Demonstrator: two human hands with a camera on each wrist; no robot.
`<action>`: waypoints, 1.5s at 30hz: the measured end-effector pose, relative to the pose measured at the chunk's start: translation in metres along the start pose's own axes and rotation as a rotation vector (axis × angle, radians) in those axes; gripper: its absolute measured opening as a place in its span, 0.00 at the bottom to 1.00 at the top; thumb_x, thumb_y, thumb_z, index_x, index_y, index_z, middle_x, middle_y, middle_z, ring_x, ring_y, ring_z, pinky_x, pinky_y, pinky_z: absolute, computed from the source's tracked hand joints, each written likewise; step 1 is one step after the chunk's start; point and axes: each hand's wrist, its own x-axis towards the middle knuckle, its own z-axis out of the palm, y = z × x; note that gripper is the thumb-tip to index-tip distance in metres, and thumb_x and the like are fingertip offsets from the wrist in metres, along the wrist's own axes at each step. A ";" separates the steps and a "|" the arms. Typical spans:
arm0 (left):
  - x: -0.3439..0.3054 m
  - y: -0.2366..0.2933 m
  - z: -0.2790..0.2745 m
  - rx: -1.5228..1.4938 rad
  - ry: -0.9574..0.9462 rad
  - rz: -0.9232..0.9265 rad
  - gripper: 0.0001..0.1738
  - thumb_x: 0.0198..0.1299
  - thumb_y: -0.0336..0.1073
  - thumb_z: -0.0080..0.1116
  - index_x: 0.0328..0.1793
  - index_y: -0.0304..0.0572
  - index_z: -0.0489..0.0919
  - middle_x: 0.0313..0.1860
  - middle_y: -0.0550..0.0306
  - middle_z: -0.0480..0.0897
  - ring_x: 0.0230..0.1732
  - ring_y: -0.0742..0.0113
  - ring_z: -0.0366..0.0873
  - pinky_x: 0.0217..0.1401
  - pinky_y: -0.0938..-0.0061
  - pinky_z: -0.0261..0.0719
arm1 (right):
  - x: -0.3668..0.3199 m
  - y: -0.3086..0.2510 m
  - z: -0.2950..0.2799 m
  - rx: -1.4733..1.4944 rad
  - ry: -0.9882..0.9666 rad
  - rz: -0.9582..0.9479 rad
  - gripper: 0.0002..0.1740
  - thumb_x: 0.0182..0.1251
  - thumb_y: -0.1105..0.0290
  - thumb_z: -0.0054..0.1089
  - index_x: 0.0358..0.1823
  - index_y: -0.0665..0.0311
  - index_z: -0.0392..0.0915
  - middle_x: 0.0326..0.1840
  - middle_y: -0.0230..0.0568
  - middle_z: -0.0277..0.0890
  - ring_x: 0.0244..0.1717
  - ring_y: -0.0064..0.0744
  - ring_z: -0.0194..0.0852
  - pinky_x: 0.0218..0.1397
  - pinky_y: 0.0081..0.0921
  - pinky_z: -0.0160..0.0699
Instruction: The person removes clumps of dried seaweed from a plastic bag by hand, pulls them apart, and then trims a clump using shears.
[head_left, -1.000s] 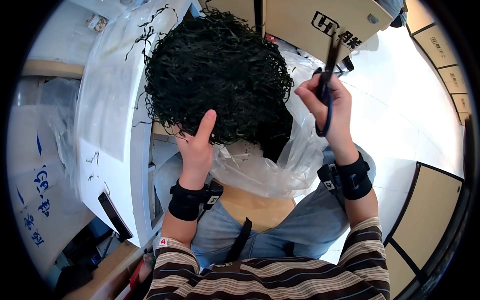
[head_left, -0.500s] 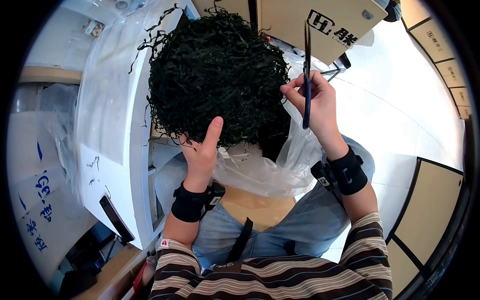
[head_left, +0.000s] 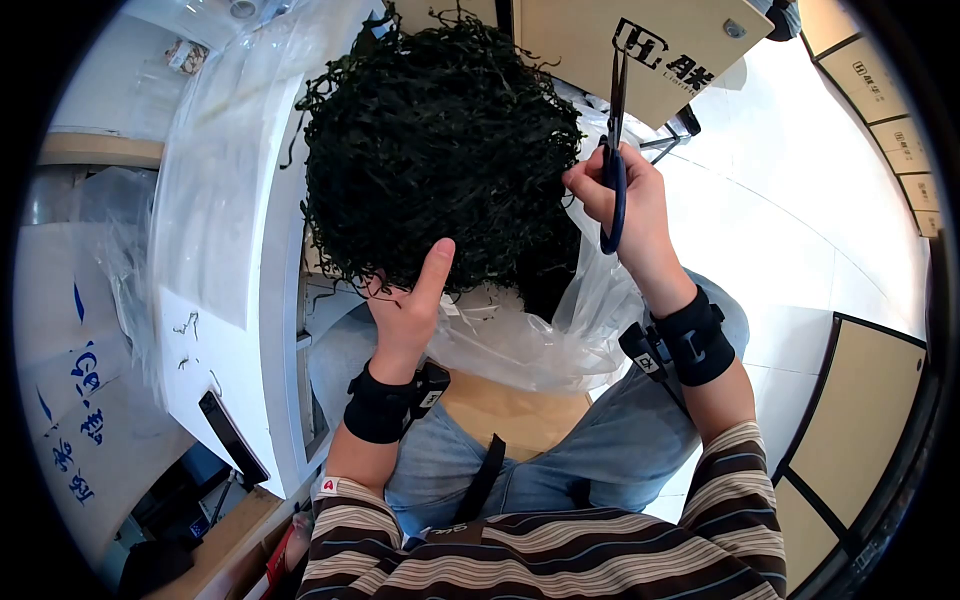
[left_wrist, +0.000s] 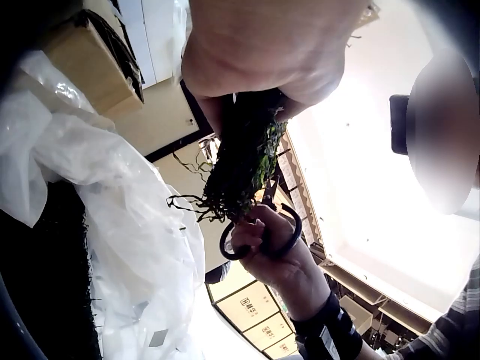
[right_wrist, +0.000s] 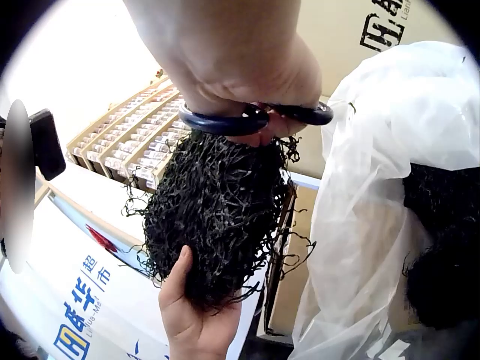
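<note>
A thick round bundle of dark green, dried shredded seaweed [head_left: 440, 150] is held up over the lap. My left hand [head_left: 408, 305] grips its near edge, thumb on the upper face and the other fingers underneath, mostly hidden. Scissors [head_left: 615, 190] with dark blue handles hang from my right hand [head_left: 640, 205], blades pointing away from the body. The right thumb and fingertips come right to the bundle's right edge. In the right wrist view the scissor handles [right_wrist: 225, 122] loop around the fingers, and the left thumb lies on the strands.
Below the bundle, a clear plastic bag [head_left: 530, 350] holds more dark seaweed [right_wrist: 450, 247]. To the left stands a white counter [head_left: 205, 350] with a phone [head_left: 232, 437] and a few loose strands. A cardboard box [head_left: 570, 60] is at the back.
My right hand has moved left with the scissors, up to the bundle's edge. The left hand and the seaweed have shifted slightly right, and the bundle has turned a little.
</note>
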 end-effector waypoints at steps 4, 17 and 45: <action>0.004 0.000 -0.003 0.041 0.038 0.036 0.12 0.56 0.25 0.66 0.46 0.34 0.80 0.45 0.61 0.81 0.44 0.74 0.76 0.52 0.79 0.71 | 0.005 0.003 -0.007 0.036 -0.010 -0.010 0.10 0.56 0.77 0.67 0.33 0.67 0.72 0.31 0.36 0.81 0.35 0.19 0.79 0.41 0.16 0.76; 0.024 -0.006 -0.028 -0.643 0.165 -0.392 0.19 0.65 0.31 0.55 0.62 0.38 0.74 0.53 0.53 0.81 0.51 0.60 0.81 0.53 0.68 0.81 | 0.018 0.012 -0.060 -0.831 0.010 -0.129 0.15 0.53 0.66 0.68 0.26 0.71 0.72 0.18 0.40 0.71 0.22 0.24 0.69 0.29 0.24 0.68; 0.021 -0.009 -0.015 -0.641 -0.035 -0.576 0.20 0.61 0.27 0.62 0.59 0.39 0.74 0.51 0.53 0.81 0.47 0.63 0.82 0.49 0.67 0.84 | -0.011 -0.016 -0.014 0.005 -0.124 -0.044 0.14 0.57 0.70 0.72 0.29 0.61 0.71 0.23 0.18 0.64 0.25 0.07 0.55 0.27 0.10 0.53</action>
